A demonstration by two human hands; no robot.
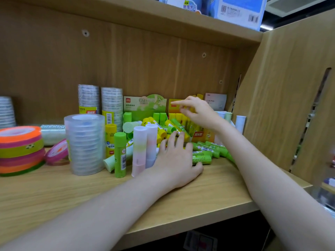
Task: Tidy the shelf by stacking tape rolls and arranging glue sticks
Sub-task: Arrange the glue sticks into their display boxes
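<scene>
Shelf [54, 192] front — bare before glue sticks [204, 151]

1. A light wooden shelf board [54, 192] spans the foreground.
2. A wood-grain back panel [145, 60] carries visible screws [85, 33].
3. A wooden side panel [290, 87] stands right, slotted.
4. An upper shelf [181, 20] runs overhead.

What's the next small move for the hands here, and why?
Probably close the left hand on the green glue sticks lying loose on the shelf beneath it and stand them in the green display box. The right hand is already reaching at the yellow box.
</scene>
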